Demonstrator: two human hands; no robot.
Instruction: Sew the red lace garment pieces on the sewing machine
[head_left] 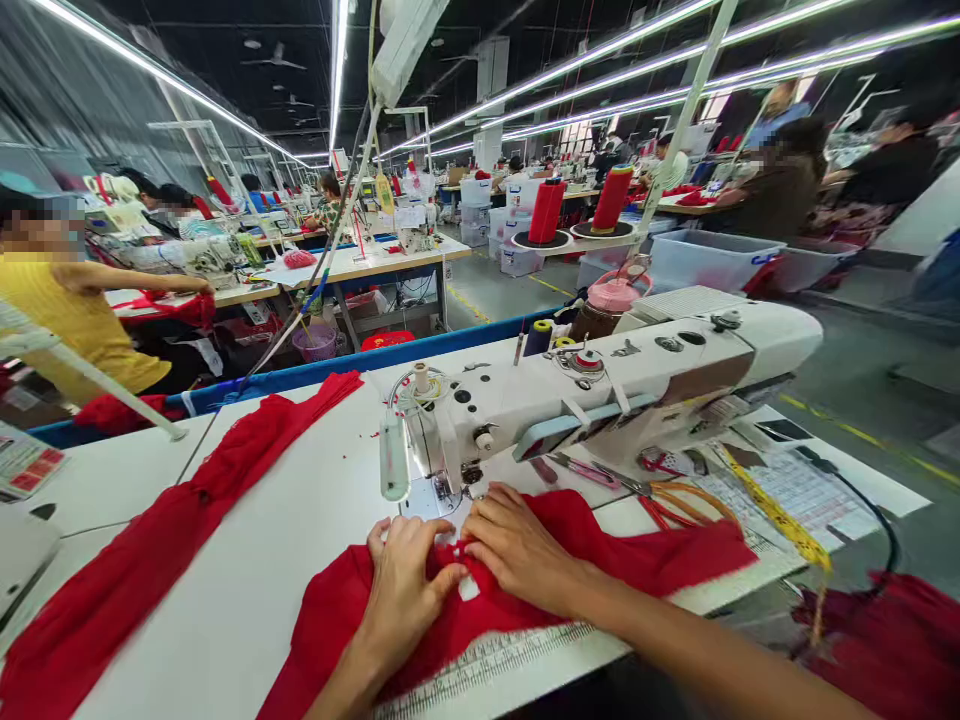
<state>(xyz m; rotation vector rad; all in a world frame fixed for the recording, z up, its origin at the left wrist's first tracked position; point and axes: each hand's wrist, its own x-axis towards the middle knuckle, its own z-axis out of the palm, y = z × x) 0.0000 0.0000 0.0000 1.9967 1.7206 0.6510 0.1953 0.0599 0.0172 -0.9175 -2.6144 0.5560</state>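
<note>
- Wide white worktable (300, 540) fills the foreground, with a printed ruler strip along its near edge.
- On it sits the white sewing machine (600, 390), its body running off to the right and its needle end just above the hands.
- A long red strip (187, 520) lies flat across the left of the table, well apart from the hands.
- Here's the action: the red garment piece (637, 555) is spread on the table directly in front of the needle, with one end trailing right and the near edge hanging toward the person.
- The left hand (405, 590) rests on that piece with its fingers curled in, pinching a fold of the cloth.
- The right hand (517, 550) is just beside it, fingertips meeting the left's, with its fingers bent down and gripping the same fold (the exact pinch is hidden under the knuckles).
- Orange-handled scissors (690, 500) lie to the right, near the machine's base.
- A yellow tape measure (780, 520) drapes over the table's right edge.
- Behind the machine, two red thread cones (546, 210) stand upright on a stand.
- Far left, a co-worker in a yellow top (75, 320) sits at another bench.
</note>
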